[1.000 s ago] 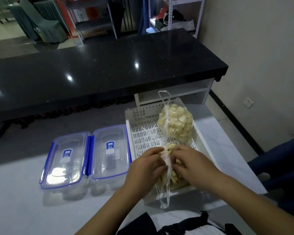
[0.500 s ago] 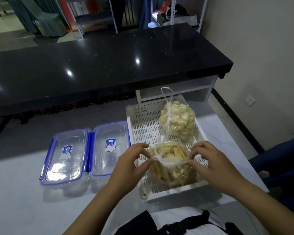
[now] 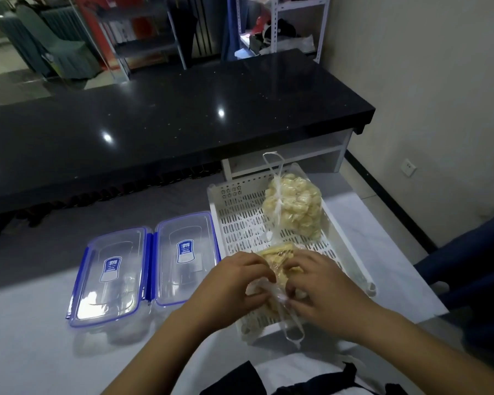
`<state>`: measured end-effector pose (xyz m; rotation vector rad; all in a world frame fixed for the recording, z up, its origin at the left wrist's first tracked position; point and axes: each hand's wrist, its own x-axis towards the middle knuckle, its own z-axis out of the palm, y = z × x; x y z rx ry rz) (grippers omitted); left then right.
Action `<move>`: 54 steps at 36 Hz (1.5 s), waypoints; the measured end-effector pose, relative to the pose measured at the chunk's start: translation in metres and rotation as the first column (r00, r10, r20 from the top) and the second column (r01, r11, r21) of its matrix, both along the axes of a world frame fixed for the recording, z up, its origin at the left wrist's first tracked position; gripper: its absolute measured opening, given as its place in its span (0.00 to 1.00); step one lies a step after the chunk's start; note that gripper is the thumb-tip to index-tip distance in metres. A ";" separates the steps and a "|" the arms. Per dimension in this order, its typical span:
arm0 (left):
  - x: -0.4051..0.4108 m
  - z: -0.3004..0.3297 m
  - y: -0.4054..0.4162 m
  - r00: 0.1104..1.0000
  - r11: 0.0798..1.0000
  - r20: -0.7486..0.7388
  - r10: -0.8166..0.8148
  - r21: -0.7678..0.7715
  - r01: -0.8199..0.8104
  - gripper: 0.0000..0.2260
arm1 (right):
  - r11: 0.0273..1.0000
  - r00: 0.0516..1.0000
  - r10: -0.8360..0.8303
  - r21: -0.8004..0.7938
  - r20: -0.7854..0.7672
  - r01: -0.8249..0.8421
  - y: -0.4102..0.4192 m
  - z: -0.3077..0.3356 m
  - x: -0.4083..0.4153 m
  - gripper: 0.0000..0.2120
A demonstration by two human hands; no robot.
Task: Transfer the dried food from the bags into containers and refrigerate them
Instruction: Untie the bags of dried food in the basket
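A white slotted tray (image 3: 240, 220) on the pale table holds two clear bags of dried food. The far bag (image 3: 295, 208) is tied shut and full of pale round pieces. The near bag (image 3: 277, 259) holds yellowish strips; both my hands work at its knotted top. My left hand (image 3: 234, 283) pinches the plastic from the left, and my right hand (image 3: 322, 289) pinches it from the right. A loop of the bag's handle (image 3: 293, 332) hangs over the tray's front edge. Two lidded clear containers with blue clips (image 3: 111, 273) (image 3: 186, 256) sit side by side left of the tray.
A long black counter (image 3: 169, 121) runs across behind the table, with a white shelf unit (image 3: 291, 161) under its right end. Beyond it stand metal shelves (image 3: 280, 29) and covered chairs (image 3: 54, 49). A beige wall (image 3: 425, 95) is on the right. A dark blue seat (image 3: 468, 269) stands at the right edge.
My hands spread the near bag's top apart half a second ago, and now have come back together over its knot, nearer the tray's front edge. The containers and far bag have not moved.
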<state>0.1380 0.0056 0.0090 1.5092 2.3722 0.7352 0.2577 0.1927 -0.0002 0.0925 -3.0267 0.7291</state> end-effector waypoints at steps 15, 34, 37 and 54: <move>-0.007 0.014 0.009 0.900 0.820 0.317 0.301 0.396 -0.413 0.06 | 0.875 0.965 -0.260 -0.428 -0.026 0.224 0.015 0.056 0.013 0.16; -0.016 0.042 -0.026 0.748 0.864 0.659 0.078 0.330 -0.381 0.07 | 0.683 0.636 -0.700 -0.565 -0.326 0.463 -0.006 0.075 0.059 0.06; -0.017 0.049 -0.029 0.724 0.806 0.688 0.039 0.407 -0.430 0.06 | 0.576 0.634 -0.734 -0.718 -0.243 0.391 -0.017 0.077 0.056 0.08; -0.031 0.115 -0.035 0.009 0.846 0.887 -0.462 0.443 -0.298 0.26 | -0.381 0.915 -0.369 -0.925 0.166 0.015 0.013 0.144 0.045 0.29</move>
